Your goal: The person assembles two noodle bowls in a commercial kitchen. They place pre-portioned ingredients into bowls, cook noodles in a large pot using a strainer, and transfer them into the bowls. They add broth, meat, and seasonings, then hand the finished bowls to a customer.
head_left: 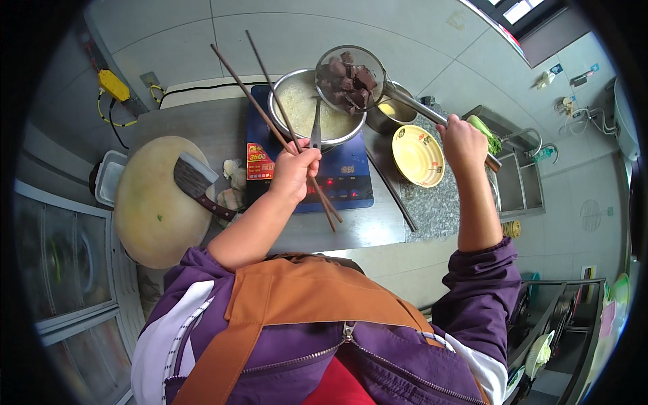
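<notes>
Right hand (463, 140) fingers grip the strainer (351, 79) handle; left hand (295, 170) fingers pinch long chopsticks (273, 121) (above pot (307, 111)).

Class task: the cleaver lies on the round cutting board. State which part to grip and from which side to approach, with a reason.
Grip the cleaver by its dark handle, coming from the person's side. The handle points off the board's right edge toward the body, free of clutter, while the blade lies flat on the board, pointing away.
</notes>
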### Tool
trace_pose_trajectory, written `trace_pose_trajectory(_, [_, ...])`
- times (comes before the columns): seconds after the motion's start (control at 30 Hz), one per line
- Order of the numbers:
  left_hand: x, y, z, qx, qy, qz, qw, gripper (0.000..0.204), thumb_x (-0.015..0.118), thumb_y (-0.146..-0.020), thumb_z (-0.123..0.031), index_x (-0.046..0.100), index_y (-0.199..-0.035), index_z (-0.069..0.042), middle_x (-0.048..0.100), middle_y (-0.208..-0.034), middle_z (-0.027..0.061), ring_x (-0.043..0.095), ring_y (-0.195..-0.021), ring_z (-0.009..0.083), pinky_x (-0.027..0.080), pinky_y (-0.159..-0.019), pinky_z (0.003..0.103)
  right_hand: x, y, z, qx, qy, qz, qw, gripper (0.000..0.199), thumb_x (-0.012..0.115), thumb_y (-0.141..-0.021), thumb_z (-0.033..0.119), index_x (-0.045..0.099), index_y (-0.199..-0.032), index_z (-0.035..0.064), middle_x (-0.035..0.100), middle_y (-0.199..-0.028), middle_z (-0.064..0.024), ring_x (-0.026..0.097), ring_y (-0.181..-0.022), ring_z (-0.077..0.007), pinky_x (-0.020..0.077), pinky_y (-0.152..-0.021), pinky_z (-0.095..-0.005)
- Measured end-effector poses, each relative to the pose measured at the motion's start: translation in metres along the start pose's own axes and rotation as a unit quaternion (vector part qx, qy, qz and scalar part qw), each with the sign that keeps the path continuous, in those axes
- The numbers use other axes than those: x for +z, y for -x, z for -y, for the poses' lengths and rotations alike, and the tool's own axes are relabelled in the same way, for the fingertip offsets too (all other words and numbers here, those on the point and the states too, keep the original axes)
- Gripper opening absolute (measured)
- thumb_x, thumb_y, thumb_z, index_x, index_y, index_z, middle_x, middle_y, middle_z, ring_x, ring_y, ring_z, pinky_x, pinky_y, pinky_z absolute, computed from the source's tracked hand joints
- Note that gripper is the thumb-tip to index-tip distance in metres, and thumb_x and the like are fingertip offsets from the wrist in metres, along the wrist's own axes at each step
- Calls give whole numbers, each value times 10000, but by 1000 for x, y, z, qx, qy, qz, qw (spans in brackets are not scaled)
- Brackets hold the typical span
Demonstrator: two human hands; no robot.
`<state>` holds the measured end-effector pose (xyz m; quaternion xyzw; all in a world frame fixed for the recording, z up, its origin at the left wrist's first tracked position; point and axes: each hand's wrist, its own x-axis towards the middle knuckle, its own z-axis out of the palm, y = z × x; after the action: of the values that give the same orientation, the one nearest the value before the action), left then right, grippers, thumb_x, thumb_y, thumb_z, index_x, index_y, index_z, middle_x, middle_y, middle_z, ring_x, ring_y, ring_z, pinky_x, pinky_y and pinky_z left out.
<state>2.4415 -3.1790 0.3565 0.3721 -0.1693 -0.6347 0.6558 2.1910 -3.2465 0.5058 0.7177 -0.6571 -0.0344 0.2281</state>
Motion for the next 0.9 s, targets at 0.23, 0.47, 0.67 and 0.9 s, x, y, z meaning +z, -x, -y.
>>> trace_pose_trajectory(0.23, [-10,7,-22,-10,16,6,1000,280,577,-718,36,451,-963,-18,527,-675,53,494,-522,111,355,-445,225,42,29,20,59,-65,-49,995,218,562,-814,312,524,-850,101,609,-761,-93,617,-707,-284,483,-594,-396])
trace_pose_trajectory(0.47, [-13,11,-30,-11,-11,36,999,203,571,-758,-12,494,-945,-17,538,-697,58,490,-557,109,368,-474,226,79,57,41,115,-154,-101,976,187,595,-789,265,538,-880,111,586,-771,-93,598,-713,-298,476,-585,-411])
trace_pose_trajectory(0.67, [-13,15,-31,-4,0,40,999,155,571,-746,8,500,-879,-28,540,-680,54,505,-547,108,359,-460,223,78,66,34,160,-243,-189,938,172,577,-809,240,555,-954,150,574,-834,-62,590,-727,-290,469,-582,-417])
trace_pose_trajectory(0.9, [-25,22,-24,-16,-21,36,999,197,558,-780,-13,499,-968,-13,552,-718,75,505,-559,119,363,-466,225,100,77,2,191,-379,-61,903,242,570,-821,213,566,-1017,71,611,-880,-144,588,-779,-335,460,-671,-391])
